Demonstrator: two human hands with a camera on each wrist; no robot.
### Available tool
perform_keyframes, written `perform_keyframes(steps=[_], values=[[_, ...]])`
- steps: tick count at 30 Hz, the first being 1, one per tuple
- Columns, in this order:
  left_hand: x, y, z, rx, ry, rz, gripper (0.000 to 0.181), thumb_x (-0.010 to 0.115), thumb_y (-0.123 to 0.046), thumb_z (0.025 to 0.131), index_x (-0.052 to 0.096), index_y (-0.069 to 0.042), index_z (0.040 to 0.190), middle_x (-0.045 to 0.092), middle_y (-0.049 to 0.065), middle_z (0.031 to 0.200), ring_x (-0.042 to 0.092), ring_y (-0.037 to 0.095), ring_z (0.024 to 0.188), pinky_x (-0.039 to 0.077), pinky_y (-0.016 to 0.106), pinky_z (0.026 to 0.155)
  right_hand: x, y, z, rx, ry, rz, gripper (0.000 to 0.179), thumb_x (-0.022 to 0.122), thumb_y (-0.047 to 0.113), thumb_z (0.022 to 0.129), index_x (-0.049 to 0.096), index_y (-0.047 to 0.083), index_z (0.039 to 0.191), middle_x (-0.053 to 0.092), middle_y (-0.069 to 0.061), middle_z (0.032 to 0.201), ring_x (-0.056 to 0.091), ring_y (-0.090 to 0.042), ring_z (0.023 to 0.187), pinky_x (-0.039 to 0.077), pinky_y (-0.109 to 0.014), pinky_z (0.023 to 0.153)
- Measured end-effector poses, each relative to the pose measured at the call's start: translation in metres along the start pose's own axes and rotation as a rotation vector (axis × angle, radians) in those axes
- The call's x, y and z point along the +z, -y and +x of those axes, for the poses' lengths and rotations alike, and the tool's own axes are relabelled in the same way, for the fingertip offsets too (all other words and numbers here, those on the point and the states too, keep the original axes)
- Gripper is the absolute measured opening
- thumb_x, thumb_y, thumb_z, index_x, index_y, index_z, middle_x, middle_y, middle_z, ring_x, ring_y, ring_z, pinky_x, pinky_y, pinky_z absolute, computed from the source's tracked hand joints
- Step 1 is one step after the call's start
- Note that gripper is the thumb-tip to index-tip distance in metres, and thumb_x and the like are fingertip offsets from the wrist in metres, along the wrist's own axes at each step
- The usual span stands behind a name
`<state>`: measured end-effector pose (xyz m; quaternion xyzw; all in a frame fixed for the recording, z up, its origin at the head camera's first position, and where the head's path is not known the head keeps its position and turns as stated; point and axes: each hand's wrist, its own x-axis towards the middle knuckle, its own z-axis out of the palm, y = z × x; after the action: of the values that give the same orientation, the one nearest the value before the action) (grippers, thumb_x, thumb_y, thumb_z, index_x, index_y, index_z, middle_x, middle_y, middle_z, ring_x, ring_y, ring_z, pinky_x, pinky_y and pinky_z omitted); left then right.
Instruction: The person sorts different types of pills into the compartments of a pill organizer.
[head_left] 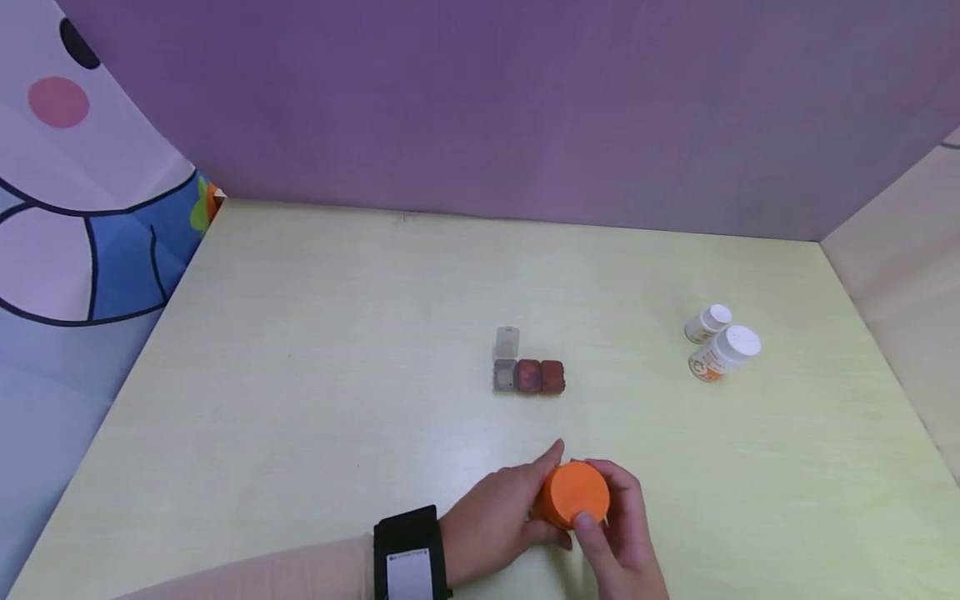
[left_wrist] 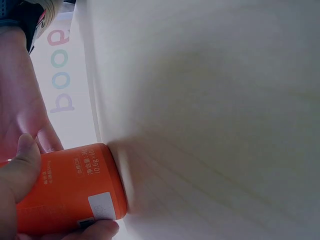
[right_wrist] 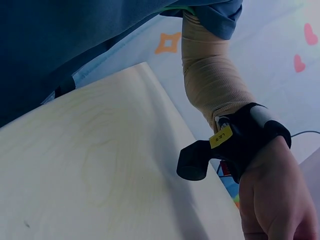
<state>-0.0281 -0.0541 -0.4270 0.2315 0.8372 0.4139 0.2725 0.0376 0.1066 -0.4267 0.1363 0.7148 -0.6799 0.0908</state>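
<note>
An orange bottle (left_wrist: 65, 187) with small white print and a white label on its side is between the hands, near the front of the table. My left hand (head_left: 498, 517) grips its body, with the thumb and fingers wrapped round the side. My right hand (head_left: 626, 542) holds the round orange cap (head_left: 581, 492), its thumb on the near edge and its fingers along the right side. Beyond the hands lies a small pill box (head_left: 528, 377). Its left compartment has a clear lid (head_left: 507, 342) flipped back, and the other two sections look reddish-brown.
Two white bottles stand close together at the right, a small one (head_left: 707, 323) behind a larger one (head_left: 725, 352). A purple panel (head_left: 510, 108) borders the back of the pale table (head_left: 300, 333). A printed cloth (head_left: 67, 250) hangs on the left.
</note>
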Motion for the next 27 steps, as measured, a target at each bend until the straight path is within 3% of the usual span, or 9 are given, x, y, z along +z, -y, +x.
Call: perform_keyframes(steps=[4,10,17,22,27], values=[[-0.001,0.000,-0.001,0.009,-0.002,0.008,0.094,0.083,-0.029,0.084,0.031,-0.007,0.159,0.063,-0.003,0.136,0.060,0.001,0.111,0.049,0.028,0.103,0.000,0.002,-0.001,-0.004,0.015,-0.013,0.043,0.051,0.025,0.108,0.037,0.014,0.147,0.048,-0.003,0.144,0.043,-0.018,0.129,0.040,-0.019,0.100],[-0.001,-0.001,-0.001,0.017,-0.002,0.003,0.093,0.083,-0.028,0.085,0.032,-0.006,0.159,0.062,-0.002,0.138,0.060,0.002,0.114,0.048,0.028,0.103,-0.002,0.001,-0.001,0.009,0.034,-0.022,0.041,0.048,0.031,0.109,0.040,0.019,0.148,0.047,0.000,0.145,0.040,-0.015,0.132,0.036,-0.016,0.101],[-0.001,0.000,0.001,-0.004,0.019,-0.024,0.094,0.083,-0.029,0.084,0.030,-0.008,0.160,0.059,-0.002,0.142,0.059,0.005,0.117,0.048,0.030,0.105,-0.004,-0.004,0.003,-0.039,0.057,0.013,0.041,0.045,0.027,0.110,0.041,0.013,0.148,0.047,-0.004,0.146,0.044,-0.010,0.129,0.036,-0.012,0.100],[-0.001,0.000,0.000,0.001,0.019,-0.011,0.093,0.082,-0.029,0.086,0.029,-0.007,0.160,0.058,0.001,0.144,0.059,0.007,0.120,0.048,0.031,0.105,-0.008,-0.003,0.006,0.019,0.102,0.048,0.044,0.043,0.033,0.110,0.040,0.014,0.150,0.042,-0.004,0.150,0.040,-0.011,0.133,0.036,-0.011,0.101],[-0.001,-0.001,-0.001,0.004,0.005,-0.003,0.095,0.082,-0.029,0.085,0.029,-0.007,0.160,0.059,-0.001,0.142,0.060,0.005,0.118,0.049,0.028,0.103,-0.012,-0.003,0.010,-0.007,0.176,0.103,0.044,0.039,0.029,0.112,0.040,0.009,0.150,0.044,-0.004,0.148,0.040,-0.008,0.132,0.034,-0.012,0.102]])
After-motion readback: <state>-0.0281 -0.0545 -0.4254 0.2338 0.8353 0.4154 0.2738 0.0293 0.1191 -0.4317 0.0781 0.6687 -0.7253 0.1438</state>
